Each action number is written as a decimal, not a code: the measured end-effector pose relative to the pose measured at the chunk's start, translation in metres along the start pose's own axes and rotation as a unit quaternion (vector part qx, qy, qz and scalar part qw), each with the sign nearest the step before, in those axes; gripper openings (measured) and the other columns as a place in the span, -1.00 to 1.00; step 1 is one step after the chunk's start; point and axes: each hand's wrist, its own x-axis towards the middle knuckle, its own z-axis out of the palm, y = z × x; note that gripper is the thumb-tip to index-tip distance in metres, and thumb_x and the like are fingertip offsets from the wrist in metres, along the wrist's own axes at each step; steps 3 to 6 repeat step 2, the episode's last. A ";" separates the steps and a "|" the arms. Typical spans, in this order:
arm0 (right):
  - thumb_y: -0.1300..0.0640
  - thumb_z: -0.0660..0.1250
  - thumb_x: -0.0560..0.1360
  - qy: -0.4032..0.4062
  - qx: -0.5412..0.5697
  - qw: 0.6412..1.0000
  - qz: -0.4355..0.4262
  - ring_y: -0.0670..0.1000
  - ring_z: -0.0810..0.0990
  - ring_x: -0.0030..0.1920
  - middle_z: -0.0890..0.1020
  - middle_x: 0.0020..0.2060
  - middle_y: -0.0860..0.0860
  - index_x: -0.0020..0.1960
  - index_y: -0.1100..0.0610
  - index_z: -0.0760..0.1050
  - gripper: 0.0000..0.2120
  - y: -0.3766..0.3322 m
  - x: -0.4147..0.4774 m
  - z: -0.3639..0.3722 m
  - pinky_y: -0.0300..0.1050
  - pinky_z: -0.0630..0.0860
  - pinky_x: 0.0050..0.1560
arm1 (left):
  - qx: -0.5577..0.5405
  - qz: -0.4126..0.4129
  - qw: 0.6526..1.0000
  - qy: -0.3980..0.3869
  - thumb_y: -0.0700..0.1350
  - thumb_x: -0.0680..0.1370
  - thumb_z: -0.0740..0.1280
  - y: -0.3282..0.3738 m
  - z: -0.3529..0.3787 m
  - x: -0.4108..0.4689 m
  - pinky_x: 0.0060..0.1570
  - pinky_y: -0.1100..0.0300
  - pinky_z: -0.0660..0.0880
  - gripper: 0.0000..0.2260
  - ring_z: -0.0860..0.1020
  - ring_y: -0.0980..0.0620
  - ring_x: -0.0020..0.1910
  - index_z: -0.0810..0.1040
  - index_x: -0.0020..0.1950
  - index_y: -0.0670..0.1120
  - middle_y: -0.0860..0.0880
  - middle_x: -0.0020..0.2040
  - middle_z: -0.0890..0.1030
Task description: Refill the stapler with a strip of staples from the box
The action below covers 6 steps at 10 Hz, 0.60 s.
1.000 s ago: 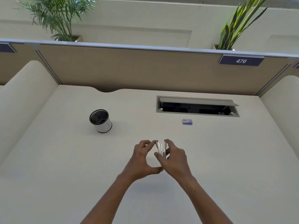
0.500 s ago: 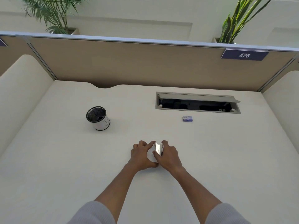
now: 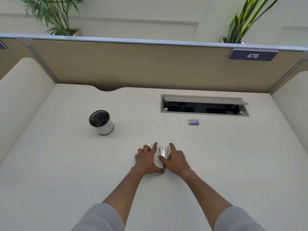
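Cream table (image 3: 66, 164) under a tan partition (image 3: 133, 67). At its middle the right grip (image 3: 176, 160) pinches the stapler (image 3: 163, 154), thumb across it, index finger straight along its side. The left grip (image 3: 146, 157) lies flat with fingers spread, touching the other side. The stapler rests on the table, metal showing. The staple box (image 3: 193, 122) sits well apart, near the cable hatch (image 3: 205, 114).
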 end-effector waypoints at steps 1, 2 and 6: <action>-0.13 0.35 0.56 0.079 0.023 0.997 -0.014 0.09 0.68 -0.15 0.63 -0.41 -0.07 0.47 0.12 0.35 -0.43 0.002 -0.003 -0.023 -0.04 0.54 -0.05 | -0.023 0.012 0.999 -0.021 0.25 0.26 0.61 -0.002 -0.013 -0.005 0.35 -0.04 0.38 0.24 0.23 -0.14 0.42 -0.15 0.69 0.08 -0.06 0.47 0.25; -0.03 0.38 0.58 0.158 0.054 0.985 -0.045 -0.03 0.61 -0.30 0.60 -0.46 -0.07 0.33 0.12 0.49 -0.61 -0.007 0.002 -0.063 -0.12 0.46 -0.13 | -0.044 0.022 0.999 0.001 0.36 0.27 0.56 0.003 -0.043 -0.012 0.39 -0.13 0.38 0.23 0.22 -0.15 0.50 -0.15 0.69 0.08 -0.05 0.55 0.24; -0.03 0.38 0.58 0.158 0.054 0.985 -0.045 -0.03 0.61 -0.30 0.60 -0.46 -0.07 0.33 0.12 0.49 -0.61 -0.007 0.002 -0.063 -0.12 0.46 -0.13 | -0.044 0.022 0.999 0.001 0.36 0.27 0.56 0.003 -0.043 -0.012 0.39 -0.13 0.38 0.23 0.22 -0.15 0.50 -0.15 0.69 0.08 -0.05 0.55 0.24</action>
